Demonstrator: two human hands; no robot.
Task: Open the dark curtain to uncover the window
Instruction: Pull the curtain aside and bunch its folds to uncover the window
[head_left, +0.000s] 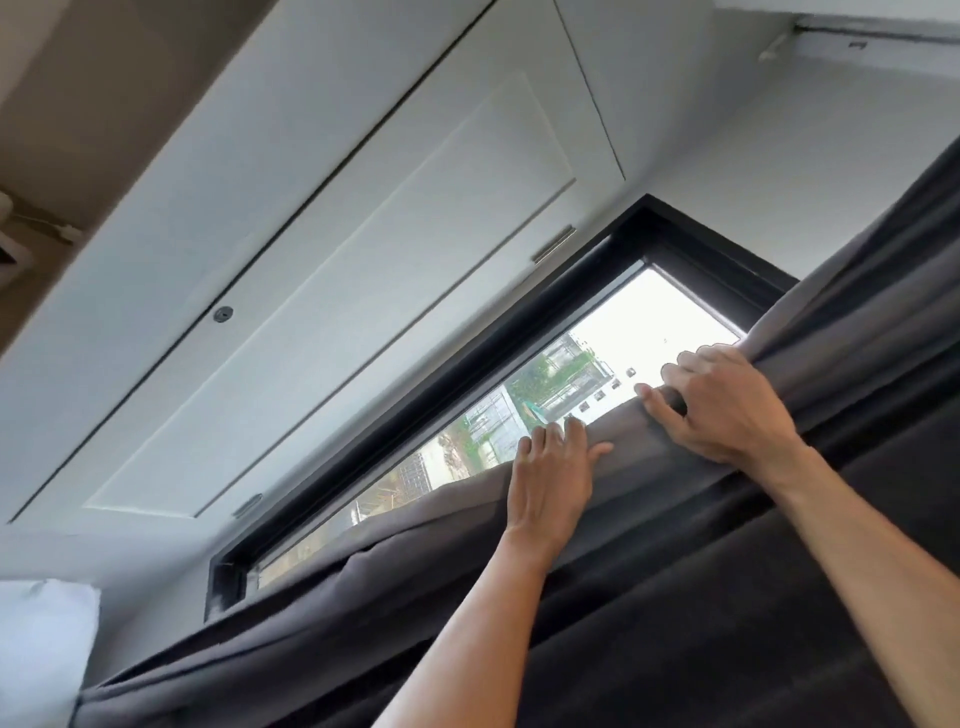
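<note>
The view is strongly tilted. A dark grey curtain (675, 597) fills the lower right and covers part of a black-framed window (519, 332). A strip of glass (597, 374) shows daylight, buildings and greenery along the curtain's edge. My left hand (550, 478) lies on that edge with its fingers curled over the fabric. My right hand (722, 400) grips the same edge a little further along, fingers hooked around a fold. Both forearms reach in from the bottom right.
A white wall cupboard (337, 291) with small metal handles sits beside the window. A white curtain rail (852, 36) runs at the top right. A white pillow or cushion (41, 644) is at the lower left. A beige ceiling area is at the far left.
</note>
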